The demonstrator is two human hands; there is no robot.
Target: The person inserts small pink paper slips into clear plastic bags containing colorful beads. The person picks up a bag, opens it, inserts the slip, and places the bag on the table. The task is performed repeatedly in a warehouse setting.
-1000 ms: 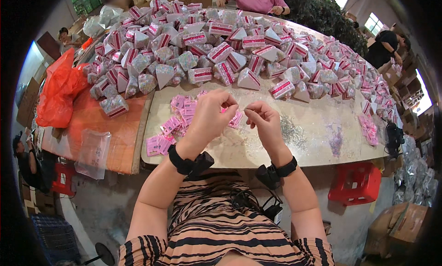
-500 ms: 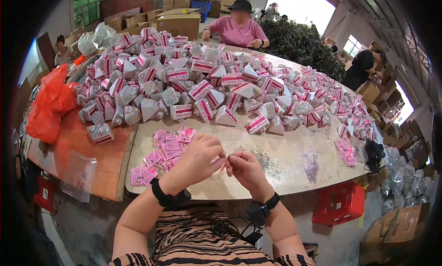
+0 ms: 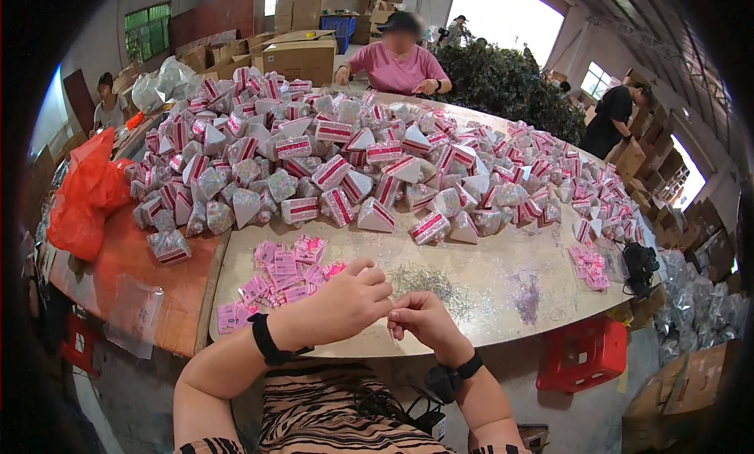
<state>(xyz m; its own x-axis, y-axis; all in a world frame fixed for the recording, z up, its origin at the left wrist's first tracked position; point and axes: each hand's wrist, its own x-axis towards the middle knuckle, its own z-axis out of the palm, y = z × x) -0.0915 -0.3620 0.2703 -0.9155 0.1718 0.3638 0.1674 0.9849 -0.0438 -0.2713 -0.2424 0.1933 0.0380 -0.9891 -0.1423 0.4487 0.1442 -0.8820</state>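
Note:
My left hand (image 3: 349,303) is over the near edge of the pale table (image 3: 487,254), fingers curled together in a pinch. My right hand (image 3: 424,316) meets it fingertip to fingertip, also pinching. Whatever small thing lies between them is mostly covered by the fingers; I cannot make out what it is. Just beyond my left hand is a heap of small pink printed cards (image 3: 284,267). A scatter of thin silvery wire-like pieces (image 3: 424,283) lies beyond my right hand. Farther back rises a big pile of wedge-shaped glittery packages (image 3: 330,175) with pink and white bands.
A second bunch of pink cards (image 3: 587,267) lies at the right, by a black object (image 3: 640,265). Purple glitter (image 3: 525,297) is spread nearby. At left are a red plastic bag (image 3: 82,195) and a clear bag (image 3: 135,313). Below stands a red crate (image 3: 583,356). A person (image 3: 399,65) sits opposite.
My hands have shifted slightly, still together at the fingertips. The pink piece that showed between my fingers is no longer visible. The view has moved a little.

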